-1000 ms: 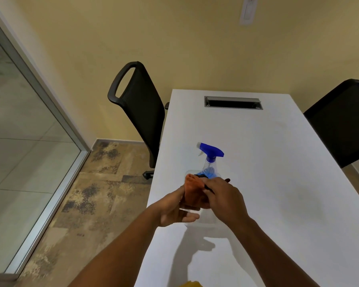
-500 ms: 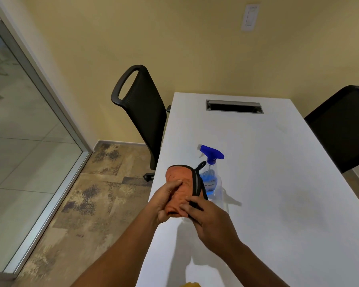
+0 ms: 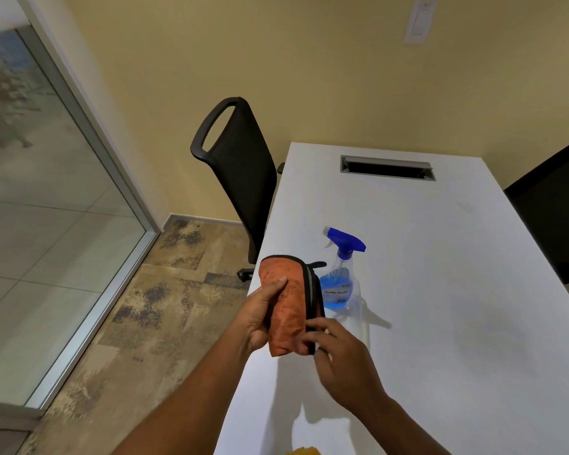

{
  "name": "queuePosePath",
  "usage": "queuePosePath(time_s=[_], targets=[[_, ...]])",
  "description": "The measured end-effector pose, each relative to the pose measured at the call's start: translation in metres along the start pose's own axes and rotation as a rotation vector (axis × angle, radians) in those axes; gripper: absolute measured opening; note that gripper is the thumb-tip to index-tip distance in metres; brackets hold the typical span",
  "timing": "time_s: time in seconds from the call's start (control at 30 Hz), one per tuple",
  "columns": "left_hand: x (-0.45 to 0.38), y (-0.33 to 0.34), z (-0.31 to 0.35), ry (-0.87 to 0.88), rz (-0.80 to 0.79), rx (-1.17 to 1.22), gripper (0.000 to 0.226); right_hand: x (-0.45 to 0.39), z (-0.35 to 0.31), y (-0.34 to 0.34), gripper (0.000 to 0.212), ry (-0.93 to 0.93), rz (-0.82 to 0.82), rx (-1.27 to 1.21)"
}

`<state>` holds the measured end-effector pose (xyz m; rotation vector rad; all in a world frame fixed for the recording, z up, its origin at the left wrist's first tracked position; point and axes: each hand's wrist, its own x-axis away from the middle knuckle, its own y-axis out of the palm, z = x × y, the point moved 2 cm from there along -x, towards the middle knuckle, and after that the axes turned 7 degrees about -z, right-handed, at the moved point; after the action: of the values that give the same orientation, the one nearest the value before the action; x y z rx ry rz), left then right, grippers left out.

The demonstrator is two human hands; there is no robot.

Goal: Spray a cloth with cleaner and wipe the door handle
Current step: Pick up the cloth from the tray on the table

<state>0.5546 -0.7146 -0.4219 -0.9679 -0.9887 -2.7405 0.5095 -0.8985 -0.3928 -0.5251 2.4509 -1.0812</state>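
Holding a folded orange cloth with black trim above the white table's left edge.
Left hand grips it, thumb on top; right hand's fingertips pinch its lower corner. Just beyond stands a clear spray bottle with blue cleaner.

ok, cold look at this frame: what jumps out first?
The orange cloth, folded, held up in both hands over the table's near left edge: left hand wraps it, right hand pinches its lower right corner. Just behind it the spray bottle, blue head and blue liquid, stands upright on the white table, untouched. A black chair sits at the table's left, glass wall beyond.
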Motion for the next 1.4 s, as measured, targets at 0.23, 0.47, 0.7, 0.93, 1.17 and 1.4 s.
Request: queuePosePath(time_s=[0.23,0.47,0.7,0.93,1.17,1.4], targets=[[-0.002,0.012,0.003,0.051,-0.059,-0.133,0.078,-0.042,0.025,-0.027,0.031,0.69,0.056,-0.624],[0.003,0.024,-0.002,0.019,-0.12,-0.229,0.074,-0.068,0.027,-0.02,0.049,0.795,-0.217,-0.858],[0.001,0.018,-0.003,-0.011,-0.039,-0.274,0.081,-0.076,0.029,-0.011,0.032,0.711,-0.12,-0.632],[-0.001,0.012,-0.003,0.017,-0.053,-0.154,0.071,-0.076,0.043,-0.01,0.018,0.697,-0.162,-0.775],[0.004,0.0,0.008,0.025,-0.015,-0.052,0.065,-0.096,0.088,-0.027,0.047,0.803,0.179,-0.624],[0.006,-0.002,0.008,0.027,-0.043,0.125,0.063,-0.13,0.096,-0.018,0.03,0.651,0.072,-0.494]])
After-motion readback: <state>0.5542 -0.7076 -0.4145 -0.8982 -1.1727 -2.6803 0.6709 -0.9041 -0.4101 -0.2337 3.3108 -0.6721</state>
